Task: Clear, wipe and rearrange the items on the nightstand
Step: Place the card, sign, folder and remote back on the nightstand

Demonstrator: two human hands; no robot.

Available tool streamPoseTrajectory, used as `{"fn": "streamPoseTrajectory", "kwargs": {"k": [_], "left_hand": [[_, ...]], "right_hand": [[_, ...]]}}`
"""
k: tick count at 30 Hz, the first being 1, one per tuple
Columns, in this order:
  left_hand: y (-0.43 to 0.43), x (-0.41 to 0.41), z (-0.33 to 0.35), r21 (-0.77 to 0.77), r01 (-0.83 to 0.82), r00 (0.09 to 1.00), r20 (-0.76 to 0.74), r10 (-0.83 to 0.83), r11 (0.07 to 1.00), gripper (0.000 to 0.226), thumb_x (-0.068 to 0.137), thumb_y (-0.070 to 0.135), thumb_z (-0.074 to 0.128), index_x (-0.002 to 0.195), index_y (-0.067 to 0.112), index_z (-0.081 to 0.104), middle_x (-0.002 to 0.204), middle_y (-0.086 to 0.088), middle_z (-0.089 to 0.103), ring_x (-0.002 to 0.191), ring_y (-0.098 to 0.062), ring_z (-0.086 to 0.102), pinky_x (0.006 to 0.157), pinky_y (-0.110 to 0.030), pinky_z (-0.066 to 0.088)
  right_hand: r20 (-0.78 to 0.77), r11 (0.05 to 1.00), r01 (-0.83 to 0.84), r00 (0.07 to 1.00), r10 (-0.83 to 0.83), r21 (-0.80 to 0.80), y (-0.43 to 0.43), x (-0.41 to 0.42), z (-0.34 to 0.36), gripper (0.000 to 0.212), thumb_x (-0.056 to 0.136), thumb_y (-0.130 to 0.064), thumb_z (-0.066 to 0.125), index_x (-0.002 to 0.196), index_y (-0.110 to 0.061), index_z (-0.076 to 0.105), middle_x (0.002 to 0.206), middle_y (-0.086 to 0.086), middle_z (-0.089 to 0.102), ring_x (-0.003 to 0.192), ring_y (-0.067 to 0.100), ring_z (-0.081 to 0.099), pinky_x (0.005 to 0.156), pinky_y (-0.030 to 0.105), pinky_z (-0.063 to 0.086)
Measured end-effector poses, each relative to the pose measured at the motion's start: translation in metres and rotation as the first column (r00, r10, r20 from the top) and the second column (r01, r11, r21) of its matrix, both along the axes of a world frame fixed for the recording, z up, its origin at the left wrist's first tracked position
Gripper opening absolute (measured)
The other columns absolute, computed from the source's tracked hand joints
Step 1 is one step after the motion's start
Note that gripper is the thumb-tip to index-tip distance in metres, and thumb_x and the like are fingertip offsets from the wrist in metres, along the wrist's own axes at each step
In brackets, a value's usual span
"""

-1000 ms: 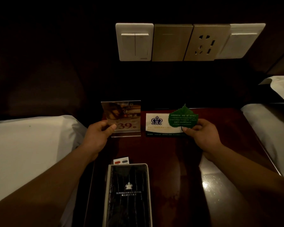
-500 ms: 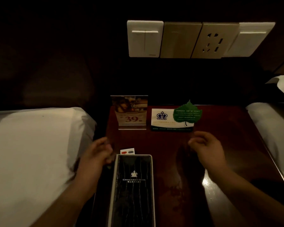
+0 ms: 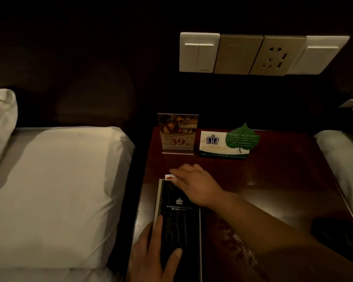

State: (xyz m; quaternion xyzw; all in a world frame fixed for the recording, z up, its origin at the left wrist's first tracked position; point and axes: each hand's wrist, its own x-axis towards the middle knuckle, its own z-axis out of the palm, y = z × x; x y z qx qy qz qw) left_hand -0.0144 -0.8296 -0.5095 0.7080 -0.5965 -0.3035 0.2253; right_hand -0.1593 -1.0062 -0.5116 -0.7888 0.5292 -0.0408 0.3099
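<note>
A dark red nightstand [image 3: 283, 180] holds a black hotel folder [image 3: 181, 220] at its front left. My left hand [image 3: 157, 255] lies on the folder's near end, index finger along its left edge and thumb on the cover. My right hand [image 3: 196, 184] reaches across the folder's far end and pinches a small white card [image 3: 169, 176] with a red mark that sticks out there. At the back stand an acrylic sign [image 3: 177, 133] reading 39 and a white tent card [image 3: 212, 141] with a green leaf card [image 3: 243, 137] leaning on it.
A white pillow [image 3: 55, 190] lies close against the nightstand's left side, and another bed [image 3: 342, 155] borders its right side. Wall switches and a socket [image 3: 200, 51] sit above. A dark object [image 3: 338, 235] rests at the front right corner.
Both hands let go of the acrylic sign and leaf card and pulled back. The left hand settled on the folder's near end; the right crossed over to the small card.
</note>
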Motion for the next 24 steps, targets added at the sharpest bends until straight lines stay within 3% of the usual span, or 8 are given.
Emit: {"fn": "streamPoseTrajectory", "kwargs": {"k": [5, 8, 12, 15, 19, 21, 24], "left_hand": [[-0.001, 0.004, 0.000, 0.030, -0.026, 0.999, -0.039, 0.027, 0.999, 0.105, 0.061, 0.079, 0.025, 0.146, 0.027, -0.007, 0.157, 0.009, 0.027, 0.141, -0.016, 0.033, 0.114, -0.034, 0.027], [0.000, 0.003, 0.001, 0.061, -0.053, 0.997, -0.043, 0.056, 0.997, 0.102, 0.060, 0.081, 0.021, 0.145, 0.033, -0.012, 0.158, 0.014, 0.021, 0.142, -0.012, 0.027, 0.116, -0.031, 0.024], [0.002, 0.004, -0.004, 0.058, -0.062, 0.991, -0.119, 0.068, 0.996, 0.097, 0.063, 0.078, 0.036, 0.147, 0.044, 0.003, 0.153, 0.015, 0.030, 0.138, -0.011, 0.032, 0.115, -0.034, 0.028], [0.005, 0.007, -0.008, 0.016, -0.094, 0.974, -0.206, 0.095, 0.995, 0.082, 0.070, 0.067, 0.051, 0.145, 0.047, 0.026, 0.144, 0.018, 0.043, 0.132, -0.009, 0.041, 0.111, -0.035, 0.034], [0.009, 0.005, -0.015, 0.035, -0.263, 0.890, -0.376, 0.257, 0.964, 0.059, 0.079, 0.044, 0.055, 0.133, 0.060, 0.036, 0.130, 0.033, 0.044, 0.121, 0.016, 0.043, 0.105, -0.027, 0.034], [0.011, 0.005, -0.018, 0.053, -0.291, 0.870, -0.402, 0.287, 0.955, 0.054, 0.082, 0.044, 0.051, 0.134, 0.056, 0.041, 0.135, 0.029, 0.046, 0.121, 0.023, 0.037, 0.105, -0.020, 0.031], [0.012, 0.004, -0.021, 0.061, -0.303, 0.862, -0.408, 0.301, 0.951, 0.054, 0.085, 0.045, 0.046, 0.138, 0.048, 0.044, 0.139, 0.022, 0.049, 0.125, 0.019, 0.036, 0.101, -0.013, 0.029]], "right_hand": [[0.011, 0.999, 0.014, 1.000, -0.013, -0.033, -0.001, -0.018, -0.003, 0.045, 0.103, -0.042, 0.035, 0.141, -0.023, 0.047, 0.129, -0.003, 0.054, 0.112, 0.018, 0.043, 0.097, 0.029, 0.037], [0.063, 0.998, 0.067, 0.996, -0.067, -0.004, 0.003, -0.023, -0.003, 0.042, 0.103, -0.039, 0.036, 0.140, -0.023, 0.049, 0.124, -0.001, 0.055, 0.110, 0.020, 0.045, 0.093, 0.030, 0.037], [0.156, 0.982, 0.180, 0.970, -0.186, 0.056, 0.010, -0.020, -0.009, 0.041, 0.104, -0.034, 0.039, 0.142, -0.021, 0.048, 0.129, 0.000, 0.054, 0.116, 0.022, 0.045, 0.092, 0.029, 0.036], [0.326, 0.924, 0.321, 0.868, -0.375, 0.208, 0.011, -0.020, -0.011, 0.039, 0.103, -0.027, 0.044, 0.140, -0.019, 0.052, 0.135, 0.002, 0.056, 0.127, 0.023, 0.046, 0.110, 0.038, 0.035], [0.492, 0.859, 0.318, 0.716, -0.495, 0.401, 0.011, -0.020, -0.010, 0.036, 0.101, -0.022, 0.048, 0.136, -0.021, 0.055, 0.136, -0.002, 0.059, 0.132, 0.017, 0.047, 0.117, 0.041, 0.032], [0.482, 0.861, 0.332, 0.724, -0.494, 0.386, 0.013, -0.021, -0.013, 0.034, 0.101, -0.026, 0.048, 0.133, -0.027, 0.058, 0.137, -0.003, 0.058, 0.133, 0.020, 0.045, 0.116, 0.044, 0.032], [0.438, 0.875, 0.338, 0.767, -0.470, 0.346, 0.017, -0.024, -0.015, 0.035, 0.102, -0.033, 0.045, 0.136, -0.032, 0.055, 0.137, -0.009, 0.057, 0.131, 0.022, 0.043, 0.114, 0.045, 0.032]]}}
